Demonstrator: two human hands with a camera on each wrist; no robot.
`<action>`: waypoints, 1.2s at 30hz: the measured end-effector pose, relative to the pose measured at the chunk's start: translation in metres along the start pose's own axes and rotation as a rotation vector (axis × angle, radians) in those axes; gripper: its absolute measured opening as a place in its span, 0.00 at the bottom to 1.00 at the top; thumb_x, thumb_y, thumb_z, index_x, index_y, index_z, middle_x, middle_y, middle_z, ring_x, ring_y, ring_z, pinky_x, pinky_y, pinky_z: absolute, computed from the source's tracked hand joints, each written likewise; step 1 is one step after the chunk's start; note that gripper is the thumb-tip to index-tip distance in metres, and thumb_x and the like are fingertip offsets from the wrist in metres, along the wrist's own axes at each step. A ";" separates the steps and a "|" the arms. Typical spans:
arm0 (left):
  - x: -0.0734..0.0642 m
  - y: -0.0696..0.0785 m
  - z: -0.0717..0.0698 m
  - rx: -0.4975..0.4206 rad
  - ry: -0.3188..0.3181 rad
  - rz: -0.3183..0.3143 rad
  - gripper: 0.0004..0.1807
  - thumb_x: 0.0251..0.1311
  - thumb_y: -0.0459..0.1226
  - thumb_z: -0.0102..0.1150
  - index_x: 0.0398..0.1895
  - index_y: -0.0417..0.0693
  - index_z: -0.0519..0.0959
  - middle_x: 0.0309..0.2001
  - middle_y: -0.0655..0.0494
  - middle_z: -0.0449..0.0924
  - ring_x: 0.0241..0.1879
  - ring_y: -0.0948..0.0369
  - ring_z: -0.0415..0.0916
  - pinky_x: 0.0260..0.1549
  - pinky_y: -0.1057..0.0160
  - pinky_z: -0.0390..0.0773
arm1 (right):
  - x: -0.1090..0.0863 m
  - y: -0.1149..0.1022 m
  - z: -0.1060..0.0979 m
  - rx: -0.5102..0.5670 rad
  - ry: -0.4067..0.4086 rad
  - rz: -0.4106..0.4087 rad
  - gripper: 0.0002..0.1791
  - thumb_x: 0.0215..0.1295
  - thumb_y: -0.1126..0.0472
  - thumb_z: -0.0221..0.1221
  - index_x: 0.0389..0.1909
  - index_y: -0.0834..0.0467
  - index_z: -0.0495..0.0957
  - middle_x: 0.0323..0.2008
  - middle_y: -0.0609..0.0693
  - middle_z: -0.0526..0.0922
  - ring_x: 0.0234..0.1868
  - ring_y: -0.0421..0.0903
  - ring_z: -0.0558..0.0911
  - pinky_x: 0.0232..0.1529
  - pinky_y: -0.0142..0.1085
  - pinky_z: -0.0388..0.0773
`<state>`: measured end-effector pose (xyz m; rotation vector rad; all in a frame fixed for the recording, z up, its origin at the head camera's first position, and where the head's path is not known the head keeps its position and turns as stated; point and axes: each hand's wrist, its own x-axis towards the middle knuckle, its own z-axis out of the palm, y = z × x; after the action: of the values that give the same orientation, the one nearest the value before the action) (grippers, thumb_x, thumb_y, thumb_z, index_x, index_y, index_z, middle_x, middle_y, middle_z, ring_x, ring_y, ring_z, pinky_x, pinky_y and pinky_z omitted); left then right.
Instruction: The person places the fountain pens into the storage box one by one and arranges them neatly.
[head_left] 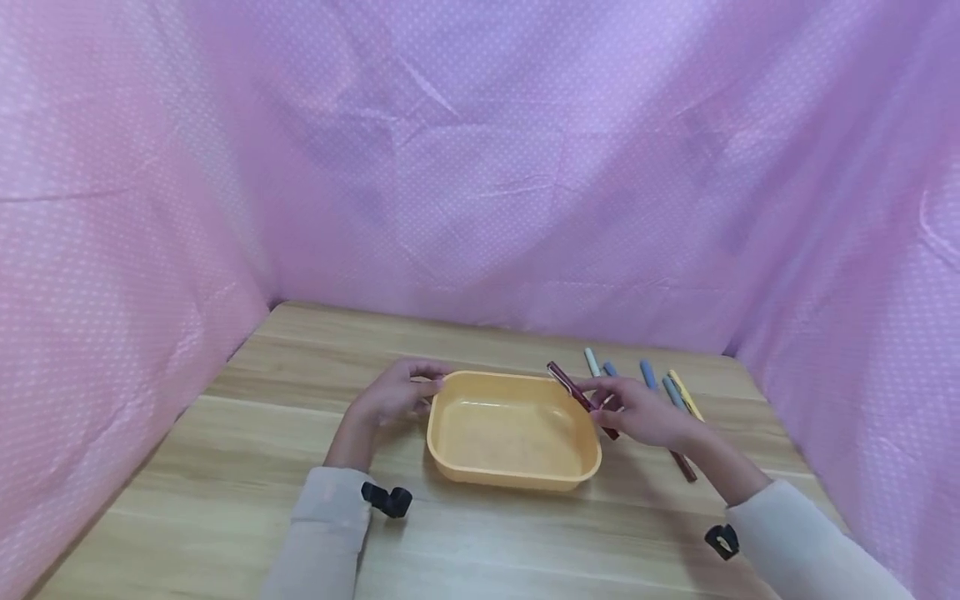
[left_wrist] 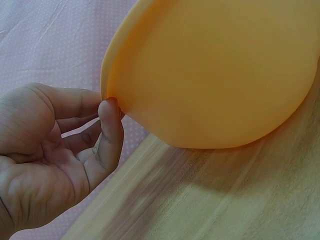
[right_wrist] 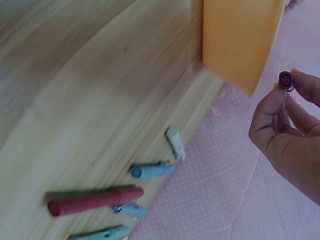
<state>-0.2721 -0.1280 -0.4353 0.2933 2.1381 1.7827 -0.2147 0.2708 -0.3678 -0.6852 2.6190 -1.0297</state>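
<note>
A yellow plastic tray (head_left: 517, 479) with rounded corners stands on the table, with nothing visible inside it. My left hand (head_left: 397, 392) pinches its rim at the left end between thumb and fingers, seen closely in the left wrist view. Over the tray's right end, my right hand (head_left: 637, 410) holds a dark red pen (head_left: 566, 383) between thumb and fingertips. The pen slants, its upper end pointing left and away. In the right wrist view the held pen (right_wrist: 285, 80) appears end-on, beside the tray wall (right_wrist: 240, 40).
Several pens lie right of the tray, partly hidden by the right hand: pale green (head_left: 591, 361), blue (head_left: 648, 373), teal (head_left: 673, 392), yellow (head_left: 684, 393) and another dark red pen (head_left: 684, 467). Pink dotted cloth (head_left: 480, 183) surrounds the wooden table (head_left: 247, 467) at back and sides.
</note>
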 end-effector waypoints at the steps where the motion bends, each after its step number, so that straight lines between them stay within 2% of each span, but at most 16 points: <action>1: 0.000 0.000 0.000 0.008 0.003 0.002 0.17 0.71 0.30 0.58 0.61 0.40 0.80 0.56 0.43 0.76 0.41 0.54 0.82 0.40 0.58 0.87 | 0.003 -0.002 0.002 0.006 -0.007 -0.003 0.24 0.71 0.66 0.62 0.67 0.61 0.75 0.43 0.54 0.80 0.39 0.47 0.81 0.33 0.34 0.82; 11: 0.001 -0.003 0.001 -0.008 -0.025 -0.002 0.17 0.71 0.30 0.58 0.61 0.40 0.80 0.55 0.43 0.76 0.42 0.53 0.82 0.39 0.58 0.87 | 0.016 -0.019 0.020 0.097 -0.046 -0.026 0.22 0.71 0.68 0.61 0.65 0.66 0.75 0.42 0.56 0.80 0.38 0.50 0.81 0.32 0.37 0.84; 18: 0.000 -0.004 0.001 -0.002 -0.011 -0.006 0.17 0.71 0.30 0.58 0.62 0.40 0.79 0.56 0.43 0.77 0.42 0.54 0.83 0.39 0.58 0.87 | 0.027 -0.027 0.035 0.141 -0.086 -0.038 0.20 0.72 0.68 0.60 0.64 0.63 0.75 0.43 0.57 0.79 0.40 0.53 0.81 0.33 0.39 0.84; 22: 0.000 -0.001 -0.001 -0.002 -0.016 -0.001 0.17 0.72 0.31 0.58 0.62 0.42 0.80 0.57 0.43 0.77 0.44 0.52 0.84 0.41 0.56 0.87 | 0.034 -0.030 0.041 0.162 -0.104 -0.079 0.20 0.72 0.70 0.60 0.63 0.66 0.74 0.42 0.58 0.80 0.39 0.54 0.81 0.33 0.39 0.84; 27: 0.001 0.000 -0.001 0.012 -0.005 -0.002 0.18 0.71 0.30 0.58 0.62 0.42 0.80 0.57 0.43 0.76 0.43 0.53 0.83 0.41 0.56 0.87 | 0.041 -0.033 0.052 0.188 -0.116 -0.088 0.20 0.70 0.72 0.60 0.62 0.66 0.75 0.41 0.58 0.79 0.35 0.50 0.81 0.32 0.39 0.84; 31: 0.000 -0.001 -0.002 0.025 0.010 -0.017 0.17 0.71 0.30 0.58 0.61 0.43 0.80 0.56 0.44 0.76 0.43 0.54 0.83 0.40 0.56 0.87 | 0.046 -0.035 0.060 0.227 -0.135 -0.095 0.20 0.69 0.73 0.60 0.61 0.68 0.75 0.41 0.63 0.80 0.34 0.52 0.81 0.32 0.39 0.84; 36: 0.002 -0.001 -0.001 0.016 -0.001 -0.019 0.17 0.72 0.31 0.58 0.61 0.43 0.81 0.57 0.45 0.78 0.44 0.54 0.83 0.41 0.56 0.87 | 0.048 -0.035 0.066 0.258 -0.149 -0.086 0.18 0.68 0.73 0.60 0.58 0.69 0.74 0.40 0.62 0.80 0.36 0.56 0.84 0.33 0.37 0.84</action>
<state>-0.2742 -0.1289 -0.4366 0.2762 2.1481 1.7557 -0.2186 0.1858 -0.3935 -0.7837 2.2946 -1.2611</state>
